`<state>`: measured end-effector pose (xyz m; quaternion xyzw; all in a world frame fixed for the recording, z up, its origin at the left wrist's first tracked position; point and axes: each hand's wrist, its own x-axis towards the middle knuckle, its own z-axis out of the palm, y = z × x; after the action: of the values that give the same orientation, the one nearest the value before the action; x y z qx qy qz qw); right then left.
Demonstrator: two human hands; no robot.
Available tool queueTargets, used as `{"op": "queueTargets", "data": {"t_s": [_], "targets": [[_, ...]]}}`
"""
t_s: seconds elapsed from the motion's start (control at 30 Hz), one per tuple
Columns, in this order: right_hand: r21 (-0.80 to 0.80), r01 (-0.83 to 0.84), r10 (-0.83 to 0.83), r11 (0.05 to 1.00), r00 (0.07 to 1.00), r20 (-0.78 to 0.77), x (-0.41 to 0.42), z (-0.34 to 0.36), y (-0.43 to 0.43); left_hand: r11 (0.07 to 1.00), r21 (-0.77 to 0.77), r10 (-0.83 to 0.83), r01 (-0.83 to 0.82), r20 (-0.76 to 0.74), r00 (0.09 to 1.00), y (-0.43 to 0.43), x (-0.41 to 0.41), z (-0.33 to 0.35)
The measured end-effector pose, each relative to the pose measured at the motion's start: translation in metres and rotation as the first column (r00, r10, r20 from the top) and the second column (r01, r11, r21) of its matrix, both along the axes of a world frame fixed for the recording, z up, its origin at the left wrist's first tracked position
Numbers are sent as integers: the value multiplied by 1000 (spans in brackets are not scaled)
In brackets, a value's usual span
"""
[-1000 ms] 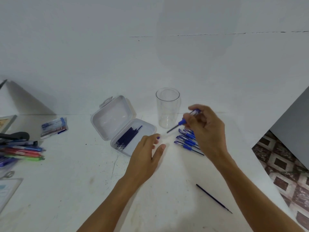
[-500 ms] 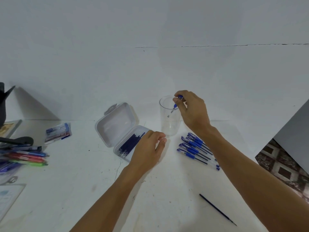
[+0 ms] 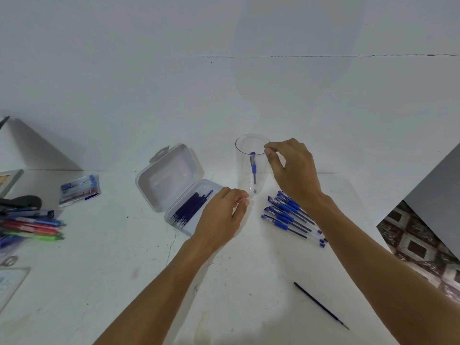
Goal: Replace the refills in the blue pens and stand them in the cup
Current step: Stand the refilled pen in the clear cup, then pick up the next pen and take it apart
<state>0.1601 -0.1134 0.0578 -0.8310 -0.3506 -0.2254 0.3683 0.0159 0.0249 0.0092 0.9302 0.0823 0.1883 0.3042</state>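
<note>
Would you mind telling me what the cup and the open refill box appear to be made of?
The cup looks like clear, glossy plastic, possibly glass: the pen inside shows straight through its wall. The box looks like translucent, frosted plastic: milky lid, moulded hang tab, dark refills visible in its tray.

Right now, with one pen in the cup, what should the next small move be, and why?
Probably the right hand, which looks empty beside the cup, should drop to the row of blue pens just below it and pick one up. One pen already stands in the cup, and the refill box lies open by the left hand.
</note>
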Motion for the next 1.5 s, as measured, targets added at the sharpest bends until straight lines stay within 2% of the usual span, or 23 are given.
{"op": "queueTargets", "data": {"t_s": [0.13, 0.23, 0.37, 0.6, 0.87, 1.13, 1.37, 1.5], "targets": [[-19, -7, 5, 1000, 992, -128, -25, -10, -28, 1000, -20, -13, 12, -12, 1000, -1, -8, -7], [-154, -8, -34, 988, 963, -268, -43, -26, -48, 999, -40, -26, 25, -20, 999, -3, -14, -14], [-331, -36, -76, 943, 945, -319, -65, -50, -63, 997, -71, -42, 41, -10, 999, -10, -23, -23], [-455, -15, -110, 891, 963, -247, -81, -70, -71, 990, -115, -80, 80, 9, 997, -26, -37, -34], [-518, 92, -202, 850, 966, -159, -80, -72, -68, 989, -124, -83, 84, 7, 996, -33, -43, -37], [-539, 96, -196, 837, 972, -131, -86, -68, -65, 987, -141, -80, 79, 1, 997, -37, -46, -37], [-577, 52, -173, 815, 972, -157, -91, -60, -61, 978, -190, -81, 81, 6, 997, -41, -55, -33], [-522, 50, -189, 851, 958, -215, -100, -55, -58, 970, -231, -69, 69, 10, 998, -44, -63, -28]]}}
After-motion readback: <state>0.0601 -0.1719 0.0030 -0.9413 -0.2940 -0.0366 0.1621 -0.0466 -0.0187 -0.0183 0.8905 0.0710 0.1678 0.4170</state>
